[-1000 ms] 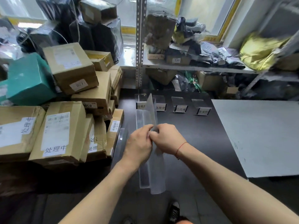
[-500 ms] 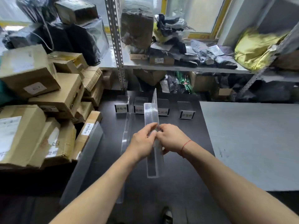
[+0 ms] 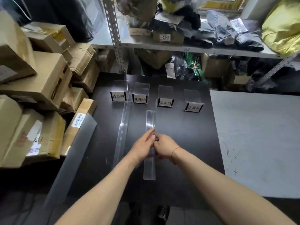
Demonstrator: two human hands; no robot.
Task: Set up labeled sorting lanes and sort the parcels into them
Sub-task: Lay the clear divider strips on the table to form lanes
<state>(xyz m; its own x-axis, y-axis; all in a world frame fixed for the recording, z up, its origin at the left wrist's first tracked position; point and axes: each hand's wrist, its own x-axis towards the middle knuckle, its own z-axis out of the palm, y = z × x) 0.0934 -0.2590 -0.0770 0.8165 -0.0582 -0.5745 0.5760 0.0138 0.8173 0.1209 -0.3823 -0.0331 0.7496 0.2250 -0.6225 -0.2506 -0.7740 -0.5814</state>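
Fingers of both hands pinching clear divider, standing on black table

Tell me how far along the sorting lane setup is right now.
Done: four label stands stand in a row at the back of the black table, and one clear divider is already down between the first two. In hand: the left hand and right hand hold a second divider. Left: a grey divider lies unplaced, and the cardboard parcels sit unsorted, stacked at left.
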